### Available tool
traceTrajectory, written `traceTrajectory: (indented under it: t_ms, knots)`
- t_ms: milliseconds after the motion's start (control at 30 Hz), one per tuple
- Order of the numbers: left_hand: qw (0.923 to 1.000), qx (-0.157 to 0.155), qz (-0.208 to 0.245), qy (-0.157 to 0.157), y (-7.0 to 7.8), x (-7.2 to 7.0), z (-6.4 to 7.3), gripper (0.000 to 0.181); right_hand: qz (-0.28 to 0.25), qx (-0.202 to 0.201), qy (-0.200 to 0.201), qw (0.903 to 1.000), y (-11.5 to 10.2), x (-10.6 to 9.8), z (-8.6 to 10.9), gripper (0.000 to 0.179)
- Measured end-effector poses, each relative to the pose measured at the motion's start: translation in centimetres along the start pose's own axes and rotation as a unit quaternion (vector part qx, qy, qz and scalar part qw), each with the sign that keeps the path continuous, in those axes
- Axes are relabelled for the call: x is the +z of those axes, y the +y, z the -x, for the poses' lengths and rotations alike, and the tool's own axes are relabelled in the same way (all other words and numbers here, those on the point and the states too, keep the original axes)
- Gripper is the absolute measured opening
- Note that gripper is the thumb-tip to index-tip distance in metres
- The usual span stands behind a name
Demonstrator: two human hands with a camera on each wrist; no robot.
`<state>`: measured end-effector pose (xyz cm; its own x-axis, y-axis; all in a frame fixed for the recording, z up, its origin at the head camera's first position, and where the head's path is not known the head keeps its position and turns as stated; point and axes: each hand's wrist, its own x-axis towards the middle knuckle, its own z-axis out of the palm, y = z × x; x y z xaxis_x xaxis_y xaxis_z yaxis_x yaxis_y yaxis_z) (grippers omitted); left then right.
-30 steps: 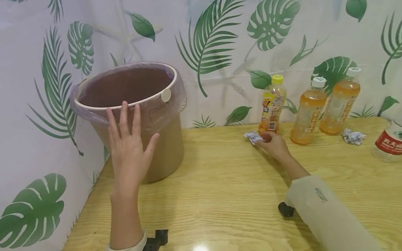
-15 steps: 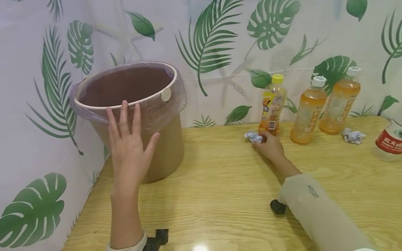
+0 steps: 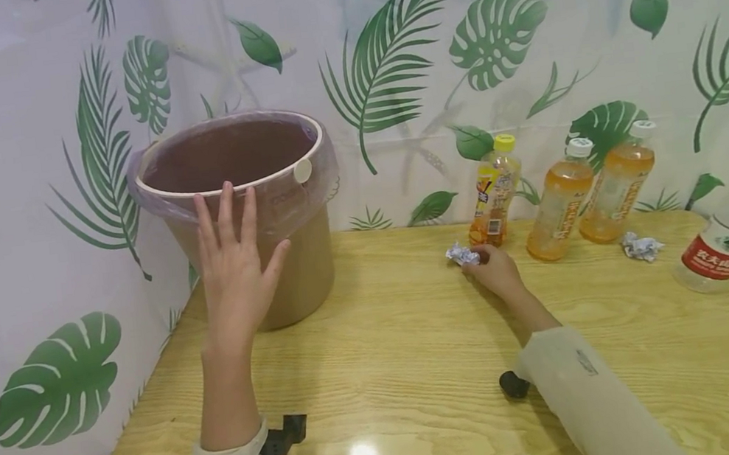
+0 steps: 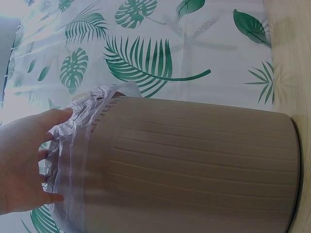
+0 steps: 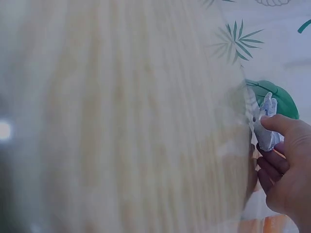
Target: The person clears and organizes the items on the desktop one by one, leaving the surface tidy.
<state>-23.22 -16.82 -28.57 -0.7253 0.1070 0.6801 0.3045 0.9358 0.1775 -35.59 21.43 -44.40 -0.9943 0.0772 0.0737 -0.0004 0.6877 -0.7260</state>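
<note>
Against the near side of a brown trash bin [image 3: 302, 264] rests my left hand [image 3: 235, 278], its fingers straight and spread just below the rim. A thin translucent bag [image 4: 73, 145] lines the bin and folds over its rim, under the fingertips in the left wrist view. My right hand [image 3: 499, 273] pinches a crumpled piece of paper [image 3: 461, 254] between thumb and fingers, low over the table in front of the yellow-capped bottle [image 3: 494, 191]. In the right wrist view the thumb presses on the paper's near face.
Two white-capped bottles [image 3: 558, 200] of orange drink stand to the right of the yellow-capped one. Beside them lies another crumpled paper ball [image 3: 641, 246]. A clear bottle [image 3: 714, 257] with a red label is at the far right. Leaf-printed sheeting [image 3: 392, 106] backs the wooden table [image 3: 406, 371].
My right hand and the paper have shifted only slightly, with the forearm swaying left and then back right. The left hand stays on the bin.
</note>
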Motion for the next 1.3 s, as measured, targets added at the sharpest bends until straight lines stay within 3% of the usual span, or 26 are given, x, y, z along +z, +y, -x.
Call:
traceTrajectory:
  t_ms: [567, 1033, 1300]
  knots:
    - [1.0, -0.001, 0.006, -0.002, 0.1, 0.1, 0.1, 0.075, -0.003, -0.039, -0.041, 0.9984, -2.2, -1.8, 1.7, 0.046]
    - [1.0, 0.001, 0.005, 0.005, 0.1, 0.0, 0.0, 0.075, 0.028, -0.131, -0.047, 0.9899, -6.6, -4.1, 2.0, 0.044]
    - [0.9999, -0.005, 0.009, -0.002, 0.1, 0.0, 0.0, 0.075, 0.023, -0.159, -0.061, 0.9851, -9.4, -5.3, 2.4, 0.043]
